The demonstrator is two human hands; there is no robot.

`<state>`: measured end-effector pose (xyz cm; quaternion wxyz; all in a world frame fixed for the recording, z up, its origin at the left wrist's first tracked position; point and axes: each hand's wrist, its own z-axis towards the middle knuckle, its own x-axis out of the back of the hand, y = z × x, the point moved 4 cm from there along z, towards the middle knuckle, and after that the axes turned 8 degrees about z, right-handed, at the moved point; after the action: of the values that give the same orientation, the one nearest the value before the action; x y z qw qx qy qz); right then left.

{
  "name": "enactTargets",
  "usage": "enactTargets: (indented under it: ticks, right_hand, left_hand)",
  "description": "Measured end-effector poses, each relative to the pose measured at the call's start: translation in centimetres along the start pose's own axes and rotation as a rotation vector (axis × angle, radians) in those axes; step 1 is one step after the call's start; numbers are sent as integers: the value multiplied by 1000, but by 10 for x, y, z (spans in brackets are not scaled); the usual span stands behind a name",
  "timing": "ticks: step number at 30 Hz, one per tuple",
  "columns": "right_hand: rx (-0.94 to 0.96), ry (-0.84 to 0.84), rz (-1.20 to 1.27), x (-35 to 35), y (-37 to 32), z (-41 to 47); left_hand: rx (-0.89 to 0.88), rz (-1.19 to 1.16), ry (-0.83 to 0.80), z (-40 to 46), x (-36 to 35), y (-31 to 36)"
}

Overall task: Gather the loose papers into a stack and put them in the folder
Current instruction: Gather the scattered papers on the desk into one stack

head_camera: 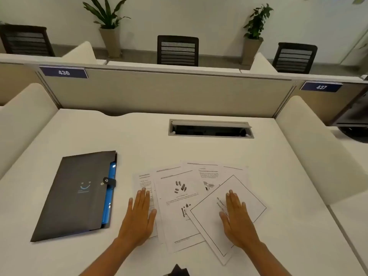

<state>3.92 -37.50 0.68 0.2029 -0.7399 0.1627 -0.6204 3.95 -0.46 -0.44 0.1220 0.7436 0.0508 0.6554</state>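
Several loose printed papers (179, 198) lie fanned out and overlapping on the white desk (219, 150), in front of me. A bordered title page (211, 228) lies tilted on top at the right. My left hand (139, 218) rests flat, fingers apart, on the leftmost sheet. My right hand (237, 220) rests flat on the title page. A dark grey folder (75, 196) lies closed on the desk to the left of the papers, apart from them, with a snap tab and blue inner pockets showing along its right edge.
An open cable hatch (211, 129) is set into the desk beyond the papers. A beige partition (159, 92) closes the far edge, with cushioned dividers (25, 116) on both sides. Chairs and potted plants stand beyond. A dark object (178, 270) pokes in at the bottom edge.
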Motion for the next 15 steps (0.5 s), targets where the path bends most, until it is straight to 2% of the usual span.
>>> enactTargets:
  ticks: [4,6,8,11,13,15]
  right_hand:
    - [-29,-73,-57,-15,2,-5]
    - [-21,-40,-44,-13,1,-1]
    - [-34,77,40,-1,-1,4]
    - [-127,382,196,26,7,7]
    - [-191,502,229,39,20,7]
    - [-255,504,221,46,34,7]
  left_hand:
    - [89,75,-130,-11,-20,1]
    - [132,96,-75,-7,-14,4]
    - [148,35,42,3,5,8]
    - [108,-31,281,24,28,11]
    - [98,-55,334,38,37,10]
    - [108,-140,307,51,42,7]
